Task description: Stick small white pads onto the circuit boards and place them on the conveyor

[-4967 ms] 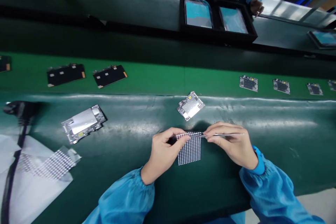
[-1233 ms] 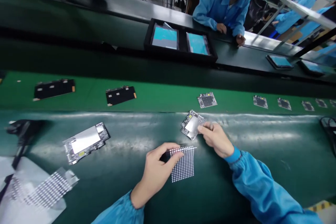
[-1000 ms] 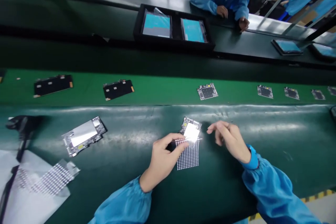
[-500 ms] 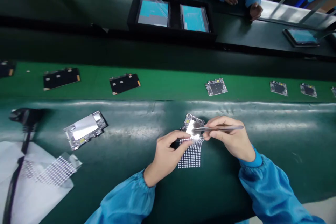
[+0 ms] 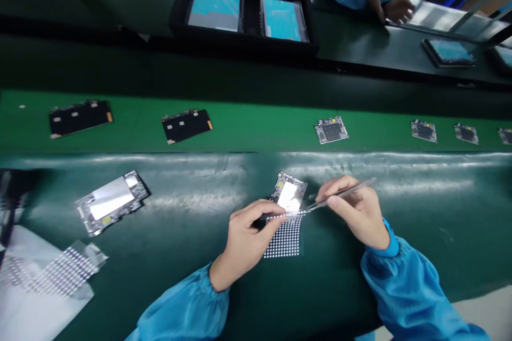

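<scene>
Between thumb and fingers, my left hand (image 5: 250,237) pinches a clear sheet of small round white stickers (image 5: 283,238), its top edge bent over. My right hand (image 5: 354,208) is closed around metal tweezers (image 5: 344,192), whose tips reach the sheet's folded upper edge. Just behind the sheet lies a circuit board (image 5: 290,192) with a shiny silver pad; the sheet and my left fingers hide its lower part. A second circuit board (image 5: 112,201) with a silver pad and a yellow square rests on the green mat to the left.
Along the green strip lie black-covered boards (image 5: 187,126), a bare circuit board (image 5: 332,130) and several more at right. Another sticker sheet (image 5: 72,272) lies on white paper at lower left. Beyond stands a black tray (image 5: 250,8) with two blue-screened panels; a co-worker's hands (image 5: 390,8) rest behind.
My right hand's tweezers have swung from over the silver pad down to the sheet's top edge, now slanting. My left hand still pinches the sheet. The co-worker's hands have come together.
</scene>
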`<state>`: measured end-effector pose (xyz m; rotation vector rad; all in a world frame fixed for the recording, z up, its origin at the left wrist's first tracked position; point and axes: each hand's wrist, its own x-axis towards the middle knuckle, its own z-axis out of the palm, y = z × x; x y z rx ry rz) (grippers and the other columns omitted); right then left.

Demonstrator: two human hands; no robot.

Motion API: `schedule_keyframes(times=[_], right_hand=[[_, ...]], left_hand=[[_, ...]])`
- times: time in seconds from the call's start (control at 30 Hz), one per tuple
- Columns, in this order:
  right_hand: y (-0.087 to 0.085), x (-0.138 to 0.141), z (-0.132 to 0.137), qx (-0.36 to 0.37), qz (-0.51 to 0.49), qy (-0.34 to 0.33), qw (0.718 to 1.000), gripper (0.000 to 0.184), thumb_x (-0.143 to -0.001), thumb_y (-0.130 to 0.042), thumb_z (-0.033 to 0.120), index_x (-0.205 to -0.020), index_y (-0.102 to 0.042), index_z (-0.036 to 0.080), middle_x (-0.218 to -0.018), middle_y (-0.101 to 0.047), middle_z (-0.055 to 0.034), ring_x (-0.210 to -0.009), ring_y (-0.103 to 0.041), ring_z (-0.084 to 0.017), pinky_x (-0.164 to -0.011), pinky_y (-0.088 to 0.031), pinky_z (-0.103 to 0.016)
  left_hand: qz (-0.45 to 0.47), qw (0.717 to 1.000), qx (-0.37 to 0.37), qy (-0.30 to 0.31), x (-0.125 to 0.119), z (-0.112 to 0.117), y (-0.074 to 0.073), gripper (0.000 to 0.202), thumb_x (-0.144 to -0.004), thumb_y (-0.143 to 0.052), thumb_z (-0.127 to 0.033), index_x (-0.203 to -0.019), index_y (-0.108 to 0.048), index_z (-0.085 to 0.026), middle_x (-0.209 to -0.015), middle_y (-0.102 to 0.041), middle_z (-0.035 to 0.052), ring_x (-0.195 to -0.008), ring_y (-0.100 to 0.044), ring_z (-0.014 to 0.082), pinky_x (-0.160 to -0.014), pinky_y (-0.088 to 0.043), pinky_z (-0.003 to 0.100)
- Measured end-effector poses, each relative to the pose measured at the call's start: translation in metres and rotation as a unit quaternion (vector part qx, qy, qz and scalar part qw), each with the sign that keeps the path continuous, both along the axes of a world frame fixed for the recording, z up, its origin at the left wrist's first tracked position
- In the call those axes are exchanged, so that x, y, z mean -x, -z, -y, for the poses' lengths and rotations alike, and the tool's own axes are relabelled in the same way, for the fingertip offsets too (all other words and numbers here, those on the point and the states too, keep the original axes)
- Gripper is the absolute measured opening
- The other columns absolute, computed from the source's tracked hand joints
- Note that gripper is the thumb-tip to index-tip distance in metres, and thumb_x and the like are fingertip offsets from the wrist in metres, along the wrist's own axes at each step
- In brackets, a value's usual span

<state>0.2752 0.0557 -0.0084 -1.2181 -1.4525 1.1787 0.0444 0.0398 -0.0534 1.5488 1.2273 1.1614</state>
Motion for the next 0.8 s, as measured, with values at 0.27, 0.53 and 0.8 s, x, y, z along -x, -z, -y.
schedule_keyframes(times=[0.27, 0.53, 0.8], right_hand=[[0.004, 0.012, 0.007, -0.078, 0.171, -0.100, 0.977, 0.021, -0.088, -0.075, 0.034, -0.107, -0.074, 0.025, -0.094, -0.064, -0.0056, -0.077, -0.063, -0.019, -0.064, -0.055, -0.033], [0.017, 0.022, 0.010, -0.139, 0.169, -0.095, 0.971, 0.010, -0.092, -0.070, 0.023, -0.101, -0.073, 0.025, -0.091, -0.071, -0.0051, -0.079, -0.069, -0.018, -0.067, -0.057, -0.031], [0.019, 0.028, 0.011, -0.156, 0.178, -0.097, 0.967, 0.009, -0.096, -0.064, 0.023, -0.096, -0.073, 0.024, -0.085, -0.073, -0.0042, -0.073, -0.068, -0.016, -0.063, -0.057, -0.029]], left_hand=[[0.014, 1.000, -0.006, 0.019, 0.000, -0.001, -0.003, 0.003, -0.083, -0.075, -0.017, -0.083, -0.077, -0.020, -0.081, -0.078, 0.0042, -0.075, -0.075, 0.0184, -0.072, -0.061, 0.030], [0.025, 0.999, 0.025, 0.023, 0.001, 0.001, -0.005, 0.009, -0.081, -0.077, -0.019, -0.089, -0.076, -0.019, -0.085, -0.079, 0.0050, -0.079, -0.075, 0.0200, -0.074, -0.063, 0.031], [0.039, 0.999, -0.003, 0.014, 0.000, -0.003, -0.004, 0.008, -0.081, -0.076, -0.015, -0.084, -0.079, -0.021, -0.080, -0.080, 0.0028, -0.074, -0.076, 0.0174, -0.068, -0.062, 0.026]])
